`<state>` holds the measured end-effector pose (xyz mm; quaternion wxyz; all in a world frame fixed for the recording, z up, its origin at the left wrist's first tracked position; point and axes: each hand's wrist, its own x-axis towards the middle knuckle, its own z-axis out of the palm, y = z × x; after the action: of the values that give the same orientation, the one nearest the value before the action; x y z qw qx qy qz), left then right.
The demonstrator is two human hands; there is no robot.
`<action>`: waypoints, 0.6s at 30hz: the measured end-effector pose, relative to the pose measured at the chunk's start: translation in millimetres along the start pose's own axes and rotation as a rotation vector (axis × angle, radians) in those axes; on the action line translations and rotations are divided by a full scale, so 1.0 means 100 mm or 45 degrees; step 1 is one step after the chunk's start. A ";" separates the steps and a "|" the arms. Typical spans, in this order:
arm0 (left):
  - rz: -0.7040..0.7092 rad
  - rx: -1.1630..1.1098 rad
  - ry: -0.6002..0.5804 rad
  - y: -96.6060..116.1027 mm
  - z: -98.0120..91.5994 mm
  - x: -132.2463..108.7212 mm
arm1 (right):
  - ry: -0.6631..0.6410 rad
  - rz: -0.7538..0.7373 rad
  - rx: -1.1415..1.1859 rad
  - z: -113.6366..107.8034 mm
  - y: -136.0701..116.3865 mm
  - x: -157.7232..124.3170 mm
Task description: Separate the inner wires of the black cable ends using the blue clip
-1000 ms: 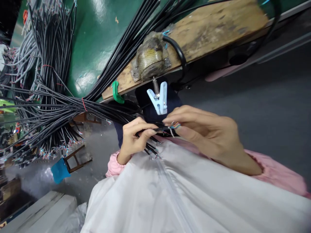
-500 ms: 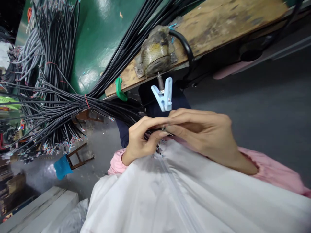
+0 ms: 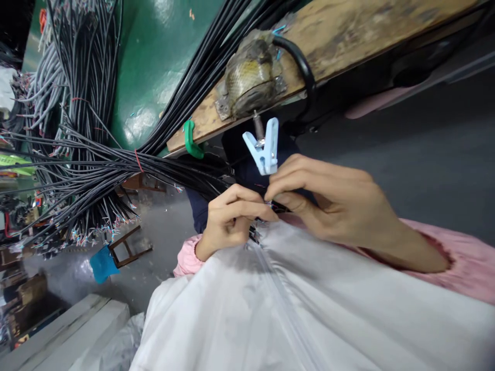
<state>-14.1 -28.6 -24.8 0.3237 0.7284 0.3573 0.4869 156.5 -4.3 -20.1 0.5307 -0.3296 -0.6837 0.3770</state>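
My left hand [image 3: 234, 216] is closed with curled fingers on a black cable, whose stripped end with thin coloured wires [image 3: 269, 204] shows at the fingertips. My right hand [image 3: 328, 198] pinches at these wires with thumb and forefinger; what lies inside the pinch is mostly hidden. Below my left hand, more cut cable ends [image 3: 254, 234] rest against my white apron [image 3: 247, 309]. A bundle of black cables [image 3: 170, 172], tied with a red band, runs from the left behind my left hand. Just above my fingers, a light blue clothes peg [image 3: 265, 149] hangs from a metal tip.
A tape-wrapped motor-like device [image 3: 251, 77] with a thick black lead sits on a wooden board [image 3: 348, 38] at the edge of the green table [image 3: 143, 67]. A green hook [image 3: 191, 139] grips that edge. Grey and black cable bundles [image 3: 91, 67] lie at left, above a blue stool [image 3: 103, 264].
My right hand has shifted up and to the right, slightly apart from the left. My left fingers have curled further over the cable. The view has moved slightly.
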 end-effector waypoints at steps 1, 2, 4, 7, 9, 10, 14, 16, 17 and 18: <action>-0.006 -0.025 0.021 -0.01 0.01 -0.01 | 0.051 0.057 0.031 -0.02 0.03 0.02; -0.025 -0.060 0.044 -0.01 0.03 -0.02 | 0.109 0.140 0.062 -0.04 0.06 0.04; -0.094 -0.103 0.107 -0.01 0.08 -0.02 | 0.187 0.352 0.172 -0.02 0.12 0.10; -0.130 -0.006 0.285 0.01 0.16 0.03 | 0.132 0.640 0.572 0.10 0.20 0.24; -0.169 0.061 0.403 0.02 0.22 0.07 | 0.084 0.768 0.877 0.19 0.23 0.35; -0.223 0.071 0.438 0.02 0.24 0.09 | 0.077 0.826 1.000 0.22 0.23 0.40; -0.390 0.028 0.429 0.04 0.31 0.17 | 0.069 1.000 1.282 0.23 0.18 0.49; -0.305 0.019 0.431 0.06 0.33 0.21 | 0.047 1.015 1.330 0.20 0.16 0.49; -0.250 0.030 0.445 0.06 0.34 0.22 | 0.028 1.002 1.334 0.20 0.15 0.49; -0.204 0.047 0.464 0.07 0.34 0.24 | 0.011 0.982 1.324 0.19 0.15 0.49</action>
<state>26.0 -16.4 -18.7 0.2780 0.6033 0.4756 0.5767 127.9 41.5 -13.1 0.4504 -0.2529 -0.2424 0.8213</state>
